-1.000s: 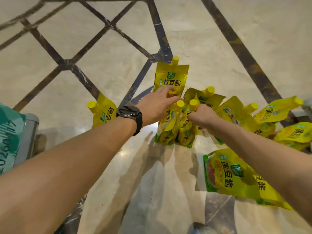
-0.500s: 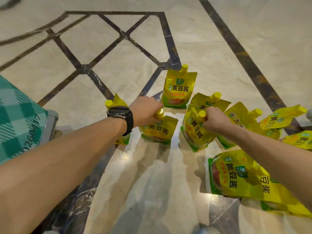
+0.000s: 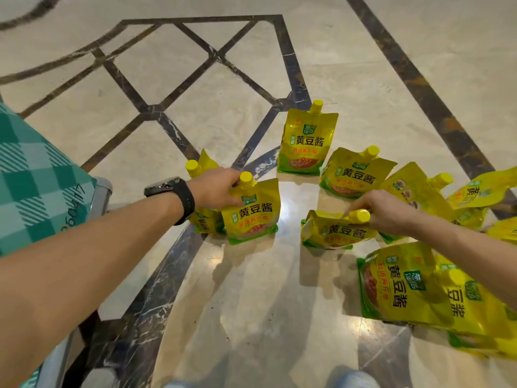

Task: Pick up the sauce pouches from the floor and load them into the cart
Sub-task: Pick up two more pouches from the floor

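Several yellow sauce pouches with yellow caps are on the marble floor. My left hand point(image 3: 216, 189), with a black watch on the wrist, grips the top of one upright pouch point(image 3: 253, 212) just under its cap. Another pouch point(image 3: 200, 169) stands behind that hand, mostly hidden. My right hand point(image 3: 384, 208) holds a tilted pouch point(image 3: 334, 232) by its capped spout. One pouch point(image 3: 306, 144) stands alone further back, and another point(image 3: 354, 175) leans beside it. The cart point(image 3: 39, 186), with green checked fabric and a grey metal frame, is at the left edge.
Two pouches point(image 3: 402, 287) lie flat on the floor at the lower right, under my right forearm. More pouches point(image 3: 481, 191) are heaped at the right edge. Dark inlaid strips cross the glossy floor point(image 3: 251, 303). My shoe tips show at the bottom edge.
Both hands have drawn their pouches nearer to me and further apart. The left pouch now faces me upright; the right one has tipped over with its spout to the right. The view shifted.
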`<act>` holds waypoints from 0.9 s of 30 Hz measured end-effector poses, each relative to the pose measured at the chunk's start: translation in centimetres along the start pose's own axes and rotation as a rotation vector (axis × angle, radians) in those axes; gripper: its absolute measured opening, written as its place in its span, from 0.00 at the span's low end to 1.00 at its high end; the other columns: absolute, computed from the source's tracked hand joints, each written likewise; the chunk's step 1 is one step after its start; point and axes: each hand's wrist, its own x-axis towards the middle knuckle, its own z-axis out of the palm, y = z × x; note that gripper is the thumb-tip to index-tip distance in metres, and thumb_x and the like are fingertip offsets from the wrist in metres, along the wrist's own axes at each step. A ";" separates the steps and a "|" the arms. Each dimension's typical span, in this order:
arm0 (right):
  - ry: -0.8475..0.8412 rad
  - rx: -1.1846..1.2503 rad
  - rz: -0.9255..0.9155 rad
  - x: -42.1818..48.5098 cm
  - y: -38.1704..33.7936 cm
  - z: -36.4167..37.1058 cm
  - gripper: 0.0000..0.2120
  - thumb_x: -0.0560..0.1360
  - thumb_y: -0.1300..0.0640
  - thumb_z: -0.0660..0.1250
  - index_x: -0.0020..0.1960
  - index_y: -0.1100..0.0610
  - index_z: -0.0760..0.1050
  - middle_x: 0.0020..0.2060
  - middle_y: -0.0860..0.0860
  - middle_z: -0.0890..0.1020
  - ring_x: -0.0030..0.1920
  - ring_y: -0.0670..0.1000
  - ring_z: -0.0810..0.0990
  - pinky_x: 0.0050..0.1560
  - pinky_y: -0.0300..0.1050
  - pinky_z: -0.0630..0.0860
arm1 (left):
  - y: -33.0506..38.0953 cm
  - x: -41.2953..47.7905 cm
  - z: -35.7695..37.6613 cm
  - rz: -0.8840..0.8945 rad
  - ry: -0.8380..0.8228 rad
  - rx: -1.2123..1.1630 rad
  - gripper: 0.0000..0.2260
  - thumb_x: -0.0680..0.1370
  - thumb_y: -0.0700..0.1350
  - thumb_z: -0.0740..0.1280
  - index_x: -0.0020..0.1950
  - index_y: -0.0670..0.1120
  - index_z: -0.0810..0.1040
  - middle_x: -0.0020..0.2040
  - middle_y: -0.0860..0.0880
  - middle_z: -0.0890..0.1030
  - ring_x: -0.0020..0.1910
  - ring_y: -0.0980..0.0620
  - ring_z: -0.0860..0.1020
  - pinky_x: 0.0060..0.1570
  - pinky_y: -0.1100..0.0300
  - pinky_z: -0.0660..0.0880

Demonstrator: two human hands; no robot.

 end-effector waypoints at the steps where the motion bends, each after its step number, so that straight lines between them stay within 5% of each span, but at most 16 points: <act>1: 0.012 -0.002 -0.007 0.0 0.0 0.3 0.07 0.70 0.54 0.76 0.47 0.54 0.85 0.43 0.50 0.86 0.45 0.52 0.82 0.44 0.50 0.79 | 0.1 0.1 0.6 -0.003 -0.004 0.007 0.14 0.77 0.51 0.72 0.56 0.43 0.78 0.50 0.46 0.80 0.49 0.45 0.78 0.44 0.55 0.71; 6: 0.018 -0.039 -0.065 1.3 -2.1 -0.9 0.07 0.73 0.56 0.74 0.46 0.61 0.83 0.40 0.53 0.83 0.42 0.54 0.79 0.37 0.45 0.69 | 1.0 0.3 0.5 0.115 0.015 -0.032 0.10 0.78 0.50 0.72 0.57 0.49 0.83 0.55 0.50 0.84 0.54 0.47 0.80 0.51 0.55 0.75; 13: -0.038 0.087 -0.028 2.1 -3.5 0.8 0.07 0.72 0.54 0.74 0.42 0.57 0.81 0.39 0.52 0.83 0.41 0.54 0.81 0.36 0.44 0.75 | 1.2 0.6 2.0 0.067 -0.084 -0.015 0.09 0.77 0.53 0.72 0.51 0.48 0.83 0.50 0.49 0.84 0.49 0.47 0.80 0.45 0.54 0.76; 16: 0.104 0.289 0.073 1.8 -2.5 1.1 0.08 0.70 0.53 0.77 0.48 0.54 0.85 0.43 0.52 0.85 0.45 0.53 0.81 0.44 0.50 0.79 | 0.7 0.5 2.3 -0.124 0.041 -0.356 0.08 0.77 0.51 0.73 0.52 0.48 0.84 0.49 0.49 0.84 0.49 0.47 0.81 0.47 0.52 0.78; 19: 0.224 0.665 0.201 1.7 -1.7 1.8 0.08 0.68 0.59 0.78 0.47 0.53 0.84 0.46 0.50 0.84 0.49 0.51 0.81 0.45 0.45 0.77 | 1.0 0.0 2.9 -0.337 0.041 -0.756 0.08 0.74 0.43 0.76 0.52 0.47 0.84 0.53 0.46 0.85 0.52 0.49 0.82 0.56 0.51 0.79; 23: 0.256 1.020 0.286 1.5 -1.2 3.5 0.12 0.66 0.64 0.78 0.49 0.55 0.84 0.55 0.51 0.83 0.57 0.54 0.80 0.57 0.51 0.77 | 1.5 -1.4 4.9 -0.354 -0.020 -0.855 0.17 0.69 0.36 0.79 0.56 0.46 0.82 0.57 0.48 0.82 0.57 0.48 0.80 0.58 0.53 0.78; 27: 0.136 1.056 0.293 1.8 -0.9 5.2 0.16 0.69 0.63 0.75 0.56 0.56 0.82 0.52 0.52 0.85 0.57 0.54 0.81 0.65 0.58 0.73 | 2.7 -2.8 7.6 -0.344 0.212 -1.103 0.15 0.69 0.38 0.79 0.54 0.46 0.83 0.52 0.49 0.85 0.54 0.50 0.83 0.55 0.55 0.79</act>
